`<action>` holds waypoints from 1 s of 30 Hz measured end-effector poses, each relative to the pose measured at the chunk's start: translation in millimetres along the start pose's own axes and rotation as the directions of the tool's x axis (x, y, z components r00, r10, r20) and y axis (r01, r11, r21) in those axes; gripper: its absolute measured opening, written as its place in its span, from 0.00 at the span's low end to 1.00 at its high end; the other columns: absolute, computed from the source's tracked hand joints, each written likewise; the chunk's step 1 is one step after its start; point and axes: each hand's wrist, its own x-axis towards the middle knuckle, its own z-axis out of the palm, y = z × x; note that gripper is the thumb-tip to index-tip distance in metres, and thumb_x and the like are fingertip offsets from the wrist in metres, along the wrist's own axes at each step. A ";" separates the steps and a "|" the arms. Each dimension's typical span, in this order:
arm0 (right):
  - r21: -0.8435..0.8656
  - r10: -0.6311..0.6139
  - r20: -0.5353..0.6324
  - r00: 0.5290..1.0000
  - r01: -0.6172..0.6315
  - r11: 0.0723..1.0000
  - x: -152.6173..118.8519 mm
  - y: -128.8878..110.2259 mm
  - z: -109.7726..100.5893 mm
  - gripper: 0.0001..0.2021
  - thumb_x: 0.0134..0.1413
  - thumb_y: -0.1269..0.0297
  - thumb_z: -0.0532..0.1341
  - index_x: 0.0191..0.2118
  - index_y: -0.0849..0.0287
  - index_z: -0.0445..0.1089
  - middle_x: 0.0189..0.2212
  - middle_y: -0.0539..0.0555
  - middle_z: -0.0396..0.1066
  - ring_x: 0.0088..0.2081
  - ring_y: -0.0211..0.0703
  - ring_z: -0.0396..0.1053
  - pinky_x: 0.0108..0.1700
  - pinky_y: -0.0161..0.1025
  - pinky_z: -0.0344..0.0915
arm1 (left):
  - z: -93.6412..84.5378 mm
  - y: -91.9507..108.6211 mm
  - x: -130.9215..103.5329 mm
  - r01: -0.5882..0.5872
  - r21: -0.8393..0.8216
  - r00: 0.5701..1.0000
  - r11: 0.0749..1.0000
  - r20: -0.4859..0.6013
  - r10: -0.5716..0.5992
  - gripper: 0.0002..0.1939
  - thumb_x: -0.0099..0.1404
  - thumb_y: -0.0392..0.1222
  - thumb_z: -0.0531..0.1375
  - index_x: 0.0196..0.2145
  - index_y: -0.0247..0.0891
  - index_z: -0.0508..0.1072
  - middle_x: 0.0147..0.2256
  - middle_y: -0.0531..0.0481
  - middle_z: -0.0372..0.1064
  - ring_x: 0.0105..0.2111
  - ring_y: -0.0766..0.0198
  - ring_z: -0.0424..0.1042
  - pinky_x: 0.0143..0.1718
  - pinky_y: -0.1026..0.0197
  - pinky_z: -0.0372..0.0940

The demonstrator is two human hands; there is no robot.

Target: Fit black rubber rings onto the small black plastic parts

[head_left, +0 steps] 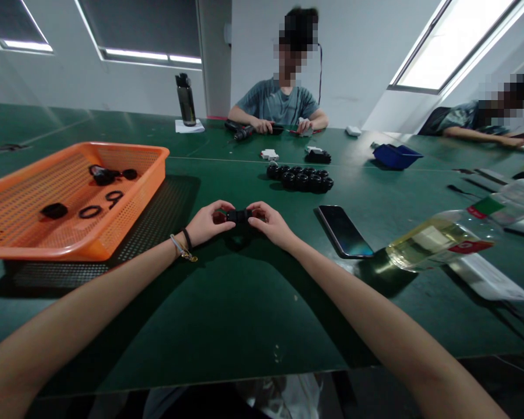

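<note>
Between my two hands, just above the green table [244,308], is a small black cylindrical part [239,216]; its exact kind is too small to make out. My left hand [209,223] pinches its left end between thumb and fingers. At the other end, my right hand [272,224] grips it the same way. Beyond my hands lies a cluster of round black parts [303,176] in rows. A dark-screened phone [344,231] rests to the right of my right hand.
An orange basket [100,247] with several black rings and parts stands left. At right are a bottle of yellow liquid [432,238], a white box [487,276] and a blue tray [396,156]. A person [279,102] sits opposite near a power drill [243,134]; a dark bottle [186,100] stands far back.
</note>
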 end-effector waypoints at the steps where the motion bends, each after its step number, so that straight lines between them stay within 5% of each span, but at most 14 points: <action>1: -0.005 -0.012 0.012 1.000 0.012 1.000 -0.1 -0.1 -0.1 0.11 0.47 0.65 0.58 0.39 0.58 0.62 0.30 0.48 0.66 0.33 0.37 0.65 0.36 0.37 0.62 | 0.3 0.2 -0.1 -0.005 -0.004 1.000 1.000 0.002 0.005 0.20 0.49 0.45 0.62 0.38 0.35 0.66 0.36 0.48 0.67 0.31 0.66 0.68 0.35 0.60 0.65; 30: -0.151 -0.061 -0.003 0.998 0.060 0.987 -0.1 2.7 -2.3 0.14 0.43 0.67 0.62 0.40 0.58 0.68 0.32 0.49 0.69 0.34 0.38 0.67 0.35 0.36 0.63 | 1.9 3.2 -1.9 -0.050 0.122 0.999 0.991 0.015 0.049 0.20 0.51 0.45 0.62 0.41 0.35 0.70 0.39 0.46 0.69 0.32 0.64 0.68 0.34 0.60 0.66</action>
